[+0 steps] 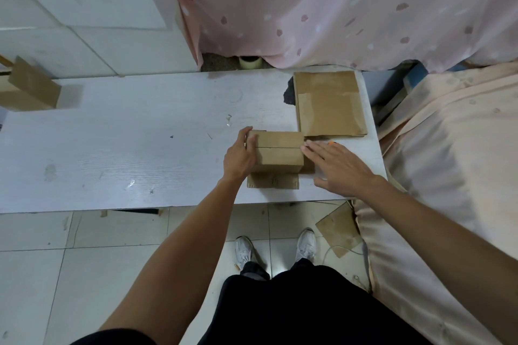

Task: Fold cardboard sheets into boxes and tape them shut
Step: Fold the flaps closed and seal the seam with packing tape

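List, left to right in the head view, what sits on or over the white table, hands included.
cardboard box at the table's left edge → left hand → small box it holds → right hand

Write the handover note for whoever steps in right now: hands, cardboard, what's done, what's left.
Left hand grips the left side of the folded box.
Right hand is open with straight fingers at the box's right edge, over a small orange thing.
The box stands at the front right of the table. Flat sheets lie behind it, the tape roll is at the far edge, and another box is far left.
Done: top flaps closed.
Left: no tape visible on the seam, so tape it. Flaps at the base still lie splayed. Then fold the sheets.
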